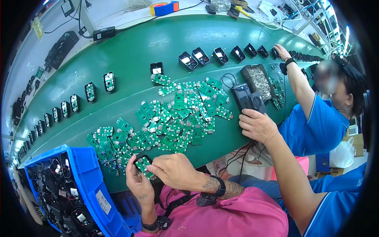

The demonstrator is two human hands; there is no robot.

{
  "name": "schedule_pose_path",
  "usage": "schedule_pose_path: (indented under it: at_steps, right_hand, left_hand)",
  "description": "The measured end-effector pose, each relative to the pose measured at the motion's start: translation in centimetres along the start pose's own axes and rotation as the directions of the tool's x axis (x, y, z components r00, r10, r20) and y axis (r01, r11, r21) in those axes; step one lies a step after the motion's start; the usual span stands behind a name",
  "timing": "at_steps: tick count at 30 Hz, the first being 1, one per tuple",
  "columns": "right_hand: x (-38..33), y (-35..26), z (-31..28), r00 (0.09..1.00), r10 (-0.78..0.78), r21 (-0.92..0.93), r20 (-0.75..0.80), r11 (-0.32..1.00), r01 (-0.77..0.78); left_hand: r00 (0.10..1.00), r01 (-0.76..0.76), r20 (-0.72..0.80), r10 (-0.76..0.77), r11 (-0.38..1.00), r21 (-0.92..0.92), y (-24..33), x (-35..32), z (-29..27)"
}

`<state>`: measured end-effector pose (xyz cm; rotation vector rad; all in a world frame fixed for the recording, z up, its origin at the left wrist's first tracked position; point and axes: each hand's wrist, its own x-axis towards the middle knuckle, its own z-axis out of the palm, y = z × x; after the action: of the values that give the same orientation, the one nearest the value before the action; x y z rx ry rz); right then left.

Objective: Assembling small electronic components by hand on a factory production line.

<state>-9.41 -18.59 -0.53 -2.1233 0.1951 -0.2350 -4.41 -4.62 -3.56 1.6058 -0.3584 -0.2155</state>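
Note:
My left hand (139, 182) is closed around the edge of a small black plastic housing (137, 157), held low over the near edge of the green bench. A green circuit board (144, 163) lies at the housing's opening, partly hidden by my fingers. My right hand (173, 169) grips the board's right side, its thumb pressed on the face. Just beyond both hands spreads a heap of loose green circuit boards (185, 114). A black housing with a pale label (156, 68) stands behind the heap.
A blue crate (85, 162) of black housings stands at left. Rows of housings (90, 91) line the green bench (130, 47). A co-worker's hand (258, 125) rests by a black device (246, 96); another hand (282, 52) reaches the far housings. A tray of small metal parts (258, 81) sits nearby.

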Motion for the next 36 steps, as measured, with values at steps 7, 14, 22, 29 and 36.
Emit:
schedule_pose_path:
  at_steps: [7, 14, 22, 29, 36]
  right_hand:
    - [0.3, 0.0, 0.4, 0.999, 0.033, -0.003, 0.042, 0.999, -0.033]
    - [0.2, -0.1, 0.4, 0.992, -0.102, -0.102, -0.069, 0.99, 0.094]
    - [0.4, 0.0, 1.0, 0.998, 0.013, -0.243, -0.065, 0.97, -0.028]
    - [1.2, 0.0, 1.3, 0.984, 0.17, 0.143, 0.052, 0.974, -0.176]
    - [1.6, 0.2, 1.5, 0.995, 0.096, 0.121, 0.016, 0.988, -0.097]
  left_hand:
    - [0.996, 0.08, 0.034, -0.078, 0.995, -0.066, 0.1, 0.1, -1.0]
    - [0.969, 0.226, 0.177, -0.174, 0.912, -0.341, 0.2, 0.5, -2.0]
    - [0.936, 0.34, 0.166, -0.311, 0.921, -0.192, 0.8, 0.6, -1.6]
    - [0.91, 0.399, 0.237, -0.339, 0.871, -0.286, -0.2, 1.1, -1.3]
    - [0.955, 0.271, 0.187, -0.229, 0.931, -0.243, -0.1, 1.6, -1.0]
